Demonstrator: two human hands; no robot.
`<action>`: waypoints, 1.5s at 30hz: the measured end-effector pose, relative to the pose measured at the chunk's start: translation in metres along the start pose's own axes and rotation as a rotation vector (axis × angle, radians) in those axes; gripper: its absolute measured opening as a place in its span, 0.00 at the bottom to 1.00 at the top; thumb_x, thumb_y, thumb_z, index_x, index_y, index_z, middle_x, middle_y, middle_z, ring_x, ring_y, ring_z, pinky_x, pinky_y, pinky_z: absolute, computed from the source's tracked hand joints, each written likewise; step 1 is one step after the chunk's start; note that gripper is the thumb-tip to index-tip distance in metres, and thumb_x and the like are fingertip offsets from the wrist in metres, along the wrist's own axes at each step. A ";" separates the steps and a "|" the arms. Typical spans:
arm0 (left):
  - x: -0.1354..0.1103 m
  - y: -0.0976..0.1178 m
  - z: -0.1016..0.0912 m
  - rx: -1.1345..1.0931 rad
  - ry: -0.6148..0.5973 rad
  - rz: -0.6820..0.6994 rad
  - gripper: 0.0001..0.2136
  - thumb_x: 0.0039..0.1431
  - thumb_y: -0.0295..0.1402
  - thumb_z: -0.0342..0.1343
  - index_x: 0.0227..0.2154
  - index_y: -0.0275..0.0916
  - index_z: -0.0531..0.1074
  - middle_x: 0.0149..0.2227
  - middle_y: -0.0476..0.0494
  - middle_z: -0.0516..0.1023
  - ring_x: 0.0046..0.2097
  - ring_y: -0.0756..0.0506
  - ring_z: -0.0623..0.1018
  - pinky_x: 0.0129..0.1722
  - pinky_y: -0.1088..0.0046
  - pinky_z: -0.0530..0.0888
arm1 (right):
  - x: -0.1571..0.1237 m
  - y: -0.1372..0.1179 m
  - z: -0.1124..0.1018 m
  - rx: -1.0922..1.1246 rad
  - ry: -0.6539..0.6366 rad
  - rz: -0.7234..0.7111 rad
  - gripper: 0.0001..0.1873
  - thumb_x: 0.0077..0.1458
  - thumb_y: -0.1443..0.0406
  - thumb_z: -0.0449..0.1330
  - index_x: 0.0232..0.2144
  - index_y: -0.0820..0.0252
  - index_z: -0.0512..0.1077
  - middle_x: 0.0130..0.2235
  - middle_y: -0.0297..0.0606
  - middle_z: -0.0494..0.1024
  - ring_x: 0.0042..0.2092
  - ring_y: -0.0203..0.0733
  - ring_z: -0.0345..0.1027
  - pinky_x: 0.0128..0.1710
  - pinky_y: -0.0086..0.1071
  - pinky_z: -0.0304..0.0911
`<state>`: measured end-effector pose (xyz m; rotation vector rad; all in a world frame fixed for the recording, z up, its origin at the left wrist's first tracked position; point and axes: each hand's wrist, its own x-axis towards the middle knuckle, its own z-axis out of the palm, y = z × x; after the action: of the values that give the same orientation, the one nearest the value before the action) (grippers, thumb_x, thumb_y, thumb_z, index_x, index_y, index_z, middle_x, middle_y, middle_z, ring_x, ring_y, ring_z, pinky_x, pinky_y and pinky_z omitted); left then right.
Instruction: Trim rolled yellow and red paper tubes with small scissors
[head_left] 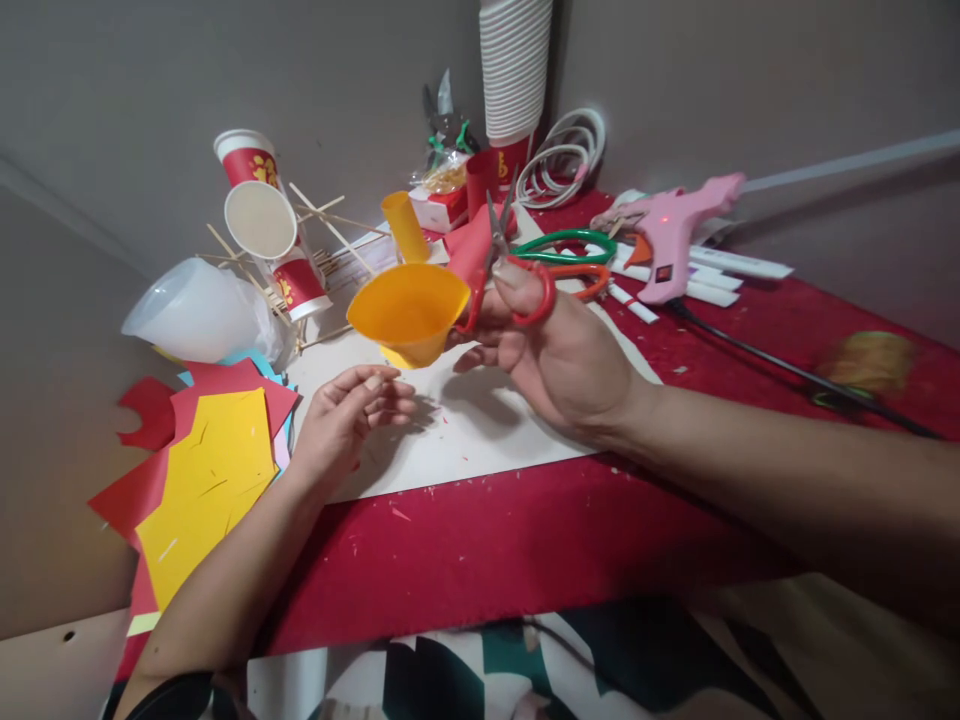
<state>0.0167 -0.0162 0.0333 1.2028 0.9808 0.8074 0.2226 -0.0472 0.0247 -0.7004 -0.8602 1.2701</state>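
Note:
My right hand (570, 365) is closed on red-handled scissors (496, 228), thumb through one loop and blades pointing up. The same hand's fingers also hold the right edge of an orange paper cone (409, 312), raised above a white sheet (465, 440) with its wide mouth facing me. Just below and left of the cone, my left hand (341, 420) hovers over the sheet. Its fingertips are pinched together, perhaps on a tiny pale scrap that I cannot make out.
Cut red and yellow paper (206, 480) lies at the left on the red cloth (525, 545). Behind are paper cups on wooden sticks (262, 220), an orange tube (405, 227), green scissors (574, 243), a pink glue gun (671, 235) with glue sticks, and a tall cup stack (514, 70).

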 end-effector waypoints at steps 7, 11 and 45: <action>-0.006 0.006 0.013 -0.231 0.068 -0.083 0.14 0.47 0.36 0.69 0.36 0.34 0.78 0.35 0.43 0.83 0.35 0.45 0.83 0.34 0.74 0.79 | -0.011 0.001 0.000 -0.304 -0.118 -0.093 0.23 0.54 0.46 0.63 0.24 0.59 0.76 0.28 0.35 0.74 0.31 0.37 0.67 0.33 0.30 0.67; -0.010 0.006 0.015 -0.254 0.019 -0.098 0.16 0.42 0.35 0.71 0.35 0.34 0.78 0.34 0.43 0.83 0.33 0.44 0.83 0.31 0.74 0.78 | -0.013 0.001 0.001 -0.366 -0.171 -0.129 0.22 0.53 0.47 0.65 0.28 0.61 0.78 0.31 0.36 0.76 0.31 0.35 0.67 0.35 0.30 0.67; -0.020 0.012 0.005 -0.451 0.093 -0.014 0.14 0.47 0.31 0.69 0.39 0.37 0.80 0.38 0.42 0.84 0.38 0.43 0.83 0.34 0.75 0.81 | -0.012 0.010 -0.004 -1.109 -0.420 -0.374 0.16 0.56 0.54 0.58 0.26 0.61 0.68 0.28 0.37 0.73 0.29 0.37 0.63 0.30 0.30 0.54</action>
<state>0.0133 -0.0341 0.0494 0.7741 0.8227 1.0170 0.2194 -0.0574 0.0124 -1.0616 -1.9885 0.5150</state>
